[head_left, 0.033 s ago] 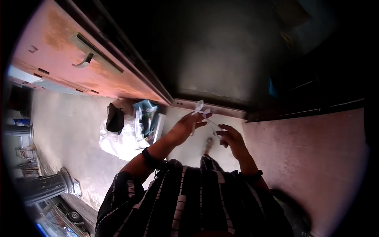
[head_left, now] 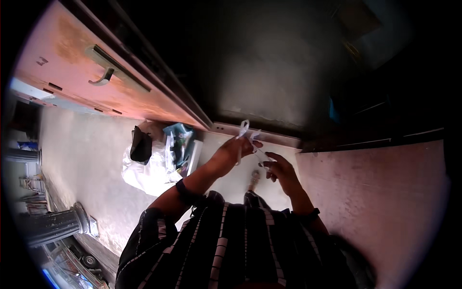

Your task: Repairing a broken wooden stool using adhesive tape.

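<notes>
The bags sit on the floor [head_left: 79,159] close by the lower edge of the left door [head_left: 72,82], so a swing of that door could shove or topple them. The left hand [head_left: 230,156] is closed around a pale strip [head_left: 244,126], held in the air before the metal sill [head_left: 281,138]. A loose loop stands above its fingers and a tail hangs below; too slack a hold might let the loop slip or the ends snarl. The right hand [head_left: 283,172] is drawn in narrow and seems to pinch the strip's other end, though shadow blurs the fingertips. A sharp pull there could tear anything so thin or jerk it out of the left fingers. Dropped past the sill's far edge, it would be hard to find in the dark; on the near side it could land by the foot [head_left: 255,179].

The left door is pink, with rubbed orange-brown patches and a curved metal handle [head_left: 102,77]. Below it lie a crumpled, glossy white bag [head_left: 144,176], a limp black pouch [head_left: 140,145] on top, a shiny teal bag [head_left: 182,137] with a printed pattern, and a straight-edged white piece [head_left: 194,156]. The floor looks smooth and mottled. The strip appears soft, flat and slightly sheen-catching; whether it is ribbon or plastic, I cannot tell. The right-hand panel [head_left: 370,192] is broad, flat and dull pink.
</notes>
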Tool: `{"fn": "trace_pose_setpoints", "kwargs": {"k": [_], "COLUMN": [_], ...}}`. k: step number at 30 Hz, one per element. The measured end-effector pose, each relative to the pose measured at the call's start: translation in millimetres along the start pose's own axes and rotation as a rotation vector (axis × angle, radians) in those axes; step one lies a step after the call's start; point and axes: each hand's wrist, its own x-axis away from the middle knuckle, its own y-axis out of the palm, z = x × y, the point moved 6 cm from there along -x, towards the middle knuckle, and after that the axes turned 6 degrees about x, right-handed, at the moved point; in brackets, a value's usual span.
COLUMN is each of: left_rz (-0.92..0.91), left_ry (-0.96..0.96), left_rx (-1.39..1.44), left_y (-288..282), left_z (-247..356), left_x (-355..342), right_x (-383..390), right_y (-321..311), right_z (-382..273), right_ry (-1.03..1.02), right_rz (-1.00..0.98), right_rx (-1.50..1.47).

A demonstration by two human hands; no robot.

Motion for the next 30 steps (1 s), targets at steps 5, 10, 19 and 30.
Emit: {"fn": "trace_pose_setpoints", "kwargs": {"k": [5, 10, 19, 30], "left_rz": [0.067, 0.096, 0.31, 0.467], "left_ry": [0.211, 0.269, 0.183, 0.266], "left_rx": [-0.371, -0.22, -0.475, 0.143], "left_y": [-2, -30, -65, -126], "left_z": [8, -5, 73, 160], "left_x": [-65, -135, -191, -275], "right_x": [-52, -96, -163, -310], "right_y": [-3, 0, -7, 26], "right_z": [-32, -47, -108, -203], "right_ry": [-0.059, 0.049, 0.11, 0.027], "right_rz": [-0.132, -0.332, -0.366, -0.596], "right_rx": [-0.025, -0.181, -0.005, 0.195]}}
